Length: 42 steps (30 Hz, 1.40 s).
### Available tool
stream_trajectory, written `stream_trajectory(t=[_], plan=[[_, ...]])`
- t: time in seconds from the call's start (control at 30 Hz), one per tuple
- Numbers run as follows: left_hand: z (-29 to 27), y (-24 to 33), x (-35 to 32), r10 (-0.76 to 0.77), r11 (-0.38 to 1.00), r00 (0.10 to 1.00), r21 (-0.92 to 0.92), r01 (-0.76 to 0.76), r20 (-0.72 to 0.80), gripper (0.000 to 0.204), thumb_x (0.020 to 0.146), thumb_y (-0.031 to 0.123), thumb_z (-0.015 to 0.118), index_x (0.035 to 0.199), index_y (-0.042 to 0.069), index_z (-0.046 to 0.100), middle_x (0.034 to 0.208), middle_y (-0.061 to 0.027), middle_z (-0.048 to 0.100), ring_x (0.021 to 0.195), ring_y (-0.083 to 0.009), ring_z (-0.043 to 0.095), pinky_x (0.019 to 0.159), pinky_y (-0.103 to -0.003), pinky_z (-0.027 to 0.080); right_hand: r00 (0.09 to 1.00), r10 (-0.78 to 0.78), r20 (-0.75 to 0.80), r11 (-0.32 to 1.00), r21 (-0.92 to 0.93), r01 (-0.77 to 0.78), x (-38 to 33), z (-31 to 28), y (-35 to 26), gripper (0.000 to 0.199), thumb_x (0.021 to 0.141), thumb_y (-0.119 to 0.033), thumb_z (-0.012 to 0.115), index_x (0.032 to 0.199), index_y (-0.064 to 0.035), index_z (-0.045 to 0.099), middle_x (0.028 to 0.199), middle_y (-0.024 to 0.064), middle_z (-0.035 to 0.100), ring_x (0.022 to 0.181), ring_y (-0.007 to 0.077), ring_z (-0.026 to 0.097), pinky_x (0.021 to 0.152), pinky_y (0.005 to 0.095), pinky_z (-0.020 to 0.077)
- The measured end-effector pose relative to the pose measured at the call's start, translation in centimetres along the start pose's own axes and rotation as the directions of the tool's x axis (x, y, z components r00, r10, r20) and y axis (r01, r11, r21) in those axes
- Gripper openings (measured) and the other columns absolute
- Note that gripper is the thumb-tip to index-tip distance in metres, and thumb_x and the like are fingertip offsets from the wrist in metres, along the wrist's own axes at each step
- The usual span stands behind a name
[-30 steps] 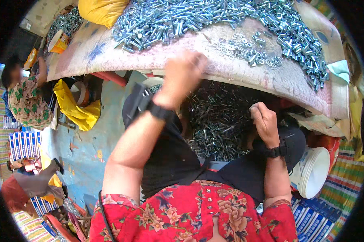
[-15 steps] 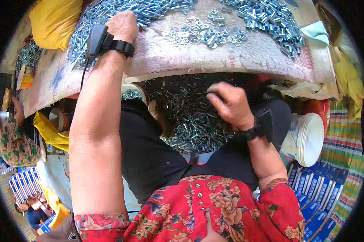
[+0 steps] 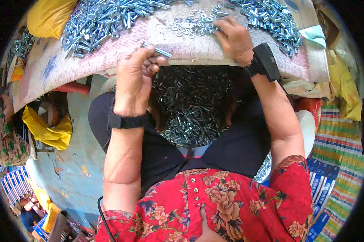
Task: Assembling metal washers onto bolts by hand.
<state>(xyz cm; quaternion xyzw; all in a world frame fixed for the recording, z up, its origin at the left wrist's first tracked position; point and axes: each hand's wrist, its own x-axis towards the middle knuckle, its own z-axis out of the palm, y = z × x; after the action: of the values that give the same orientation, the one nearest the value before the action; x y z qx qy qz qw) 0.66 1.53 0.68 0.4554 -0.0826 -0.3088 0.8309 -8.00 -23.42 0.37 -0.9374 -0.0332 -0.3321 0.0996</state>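
In my left hand (image 3: 136, 74), closed in a pinch near the table's front edge, are a couple of shiny metal bolts (image 3: 162, 52) pointing to the right. My right hand (image 3: 235, 40) is over the tabletop with its fingers bent and drawn together. Its fingertips touch the right side of a spread of small washers (image 3: 188, 29); what they grip, if anything, is hidden. Beyond my left hand lies a big heap of long bolts (image 3: 105, 24). To the right of the washers is a heap of short metal sleeves (image 3: 270, 20).
A pale cloth-covered table (image 3: 85, 66) spans the front. Below its edge, between my knees, sits a mass of metal fasteners (image 3: 190, 125). Yellow sacks (image 3: 48, 18) stand at far left. Blue boxes (image 3: 321, 177) are at lower right, and another person's patterned sleeve (image 3: 8, 141) shows at left.
My left hand has come back from the bolt heap toward the table edge, now holding bolts. My right hand has risen from above the fasteners between my knees to the washers.
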Motion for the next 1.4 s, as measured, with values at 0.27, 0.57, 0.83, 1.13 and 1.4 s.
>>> stream_trajectory(t=[0.27,0.57,0.83,1.13,1.4], plan=[[0.8,-1.6,-1.0,0.02,0.994,0.993,-0.11,-0.008,0.112,0.026,0.081,0.006,0.06,0.106,0.001,0.054,0.079,-0.0055,0.061,0.058,-0.0075,0.055,0.049,-0.014,0.041,0.831,0.534,0.156,0.198,0.932,-0.302,-2.2,-1.4,-9.1,0.017,0.084,-0.004,0.053,0.1,0.0044,0.054,0.078,0.0138,0.063,0.066,0.0175,0.063,0.059,0.0257,0.0513],[1.2,-2.1,-1.5,0.063,0.99,0.992,-0.134,-0.048,0.11,0.025,0.08,0.006,0.061,0.104,0.002,0.056,0.077,-0.0045,0.061,0.056,-0.0077,0.054,0.047,-0.015,0.038,0.808,0.584,0.082,0.185,0.955,-0.23,-3.2,0.1,-12.8,0.018,0.084,-0.005,0.054,0.1,0.004,0.052,0.077,0.0129,0.063,0.065,0.0175,0.063,0.057,0.0251,0.0504],[1.1,-2.1,-1.7,0.073,0.98,0.989,-0.191,-0.047,0.132,0.025,0.077,0.006,0.064,0.1,0.0,0.056,0.07,-0.0065,0.061,0.052,-0.0108,0.057,0.044,-0.017,0.04,0.804,0.595,0.011,0.27,0.939,-0.213,-2.8,0.5,-13.6,0.018,0.083,-0.002,0.055,0.099,0.003,0.053,0.08,0.0126,0.063,0.066,0.0172,0.063,0.058,0.0235,0.0496],[1.4,-2.2,-2.2,0.032,0.967,0.984,-0.253,0.013,0.174,0.014,0.078,0.005,0.063,0.09,0.002,0.058,0.079,-0.0111,0.064,0.053,-0.011,0.057,0.044,-0.017,0.041,0.646,0.761,0.059,-0.022,0.998,-0.065,-2.0,-1.3,-13.4,0.015,0.088,-0.01,0.045,0.098,0.0012,0.049,0.089,0.0189,0.062,0.062,0.0211,0.063,0.05,0.0233,0.048],[1.6,-2.2,-2.8,-0.006,0.988,0.989,-0.154,0.029,0.151,0.013,0.077,0.005,0.064,0.088,0.004,0.059,0.075,-0.0079,0.062,0.051,-0.0105,0.054,0.044,-0.017,0.04,0.829,0.553,0.088,0.553,0.705,-0.444,-3.1,-2.9,-11.8,0.017,0.079,-0.002,0.06,0.095,-0.0004,0.064,0.083,0.0041,0.062,0.074,0.0121,0.056,0.071,0.0201,0.0419]])
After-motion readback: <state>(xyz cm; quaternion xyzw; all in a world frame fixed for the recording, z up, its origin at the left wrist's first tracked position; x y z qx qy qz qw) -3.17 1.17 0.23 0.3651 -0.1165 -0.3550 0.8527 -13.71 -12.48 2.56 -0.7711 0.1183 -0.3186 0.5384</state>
